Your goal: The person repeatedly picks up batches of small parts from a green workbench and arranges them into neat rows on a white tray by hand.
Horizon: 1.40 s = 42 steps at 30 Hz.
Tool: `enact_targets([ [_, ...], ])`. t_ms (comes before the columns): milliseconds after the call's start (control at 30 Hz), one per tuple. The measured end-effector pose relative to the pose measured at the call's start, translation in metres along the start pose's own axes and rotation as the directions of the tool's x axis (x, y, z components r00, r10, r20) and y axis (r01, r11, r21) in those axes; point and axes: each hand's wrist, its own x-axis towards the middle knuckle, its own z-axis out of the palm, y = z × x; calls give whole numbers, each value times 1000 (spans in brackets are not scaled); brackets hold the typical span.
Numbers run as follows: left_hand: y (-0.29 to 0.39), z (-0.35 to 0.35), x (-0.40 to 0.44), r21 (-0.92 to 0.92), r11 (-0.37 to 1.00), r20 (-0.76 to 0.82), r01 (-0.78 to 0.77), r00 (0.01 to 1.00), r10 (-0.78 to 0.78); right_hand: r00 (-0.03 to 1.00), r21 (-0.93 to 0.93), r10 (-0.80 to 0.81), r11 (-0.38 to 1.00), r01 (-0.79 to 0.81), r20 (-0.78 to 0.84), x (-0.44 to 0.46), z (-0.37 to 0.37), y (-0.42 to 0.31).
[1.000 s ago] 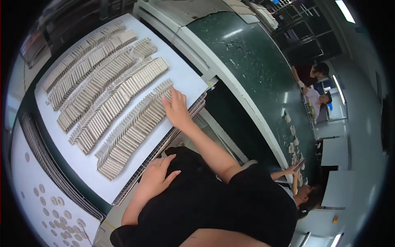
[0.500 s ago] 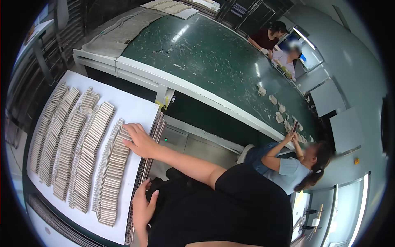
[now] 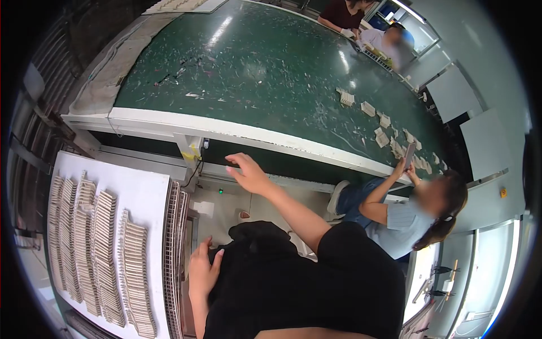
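My right hand (image 3: pixel 248 175) hangs in the air beside the long table's front edge, fingers loosely apart and nothing in them. My left hand (image 3: pixel 204 270) is by my black clothing, right of the tray stack, with its fingers slightly bent, thumb apart and nothing held. On the white board (image 3: pixel 152 195) at lower left lie several long rows of thin off-white ribbed pieces. The rightmost row (image 3: pixel 135 271) is nearest to my left hand and stands a little apart from the others. What the pieces are made of I cannot tell.
Wire racks (image 3: pixel 176 254) are stacked at the board's right side. The green-topped table (image 3: pixel 254 73) carries scattered off-white clusters (image 3: pixel 368 108) and a grey cloth (image 3: pixel 107 85). A seated person (image 3: pixel 395 220) holds a phone (image 3: pixel 409 155) at right. Two people are at the far end.
My right hand has lifted off the rightmost row and moved right, away from the board. The view has shifted, so the board appears lower and farther left. My left hand stays near my clothing.
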Motion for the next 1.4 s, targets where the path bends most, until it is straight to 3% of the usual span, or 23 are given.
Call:
enact_targets([
  [100, 19, 21, 33, 43, 999, 28, -5, 1000, 3, 965, 68, 127, 991, -114, -231, -5, -63, 54],
  [200, 34, 42, 64, 86, 996, 74, -19, 997, 12, 864, 91, 276, 961, -262, -420, -7, -131, 99],
  [333, 57, 66, 103, 158, 986, 106, -58, 993, 42, 679, 61, 287, 940, -337, -676, -1, -222, 183],
  [400, 68, 75, 117, 197, 978, 114, -69, 992, 47, 534, 236, 384, 916, -325, -754, 6, -267, 235],
  [467, 83, 82, 131, 222, 972, 107, -72, 993, 49, 389, 216, 450, 830, -514, -804, 15, -317, 277],
  [567, 89, 97, 145, 240, 968, 79, -73, 995, 56, 290, 42, 346, 703, -710, -892, 39, -370, 317],
  [600, 90, 102, 146, 249, 966, 91, -74, 994, 52, 272, 64, 404, 649, -758, -874, 46, -380, 313],
  [633, 88, 106, 146, 257, 964, 92, -70, 995, 47, 280, -20, 296, 654, -756, -913, 51, -384, 337],
  [700, 90, 115, 156, 268, 962, 60, -50, 998, 35, 329, -34, 325, 663, -747, -887, 64, -392, 351],
  [767, 93, 119, 159, 279, 960, 74, -13, 997, -8, 330, -68, 357, 581, -811, -874, 79, -392, 347],
  [900, 104, 115, 167, 248, 969, -15, 17, 1000, -13, 393, -193, 283, 542, -818, -875, 93, -392, 356],
  [967, 106, 116, 169, 239, 970, -47, 50, 998, -40, 371, -191, 296, 495, -848, -880, 99, -392, 360],
  [1033, 104, 117, 171, 250, 964, -47, 94, 995, -85, 345, -220, 231, 436, -873, -910, 101, -390, 363],
  [1167, 109, 119, 176, 278, 950, -33, 140, 990, -136, 353, -250, 161, 449, -858, -922, 100, -391, 369],
  [1400, 120, 123, 181, 268, 956, 64, 118, 988, -140, 383, -251, 231, 449, -857, -894, 96, -392, 365],
])
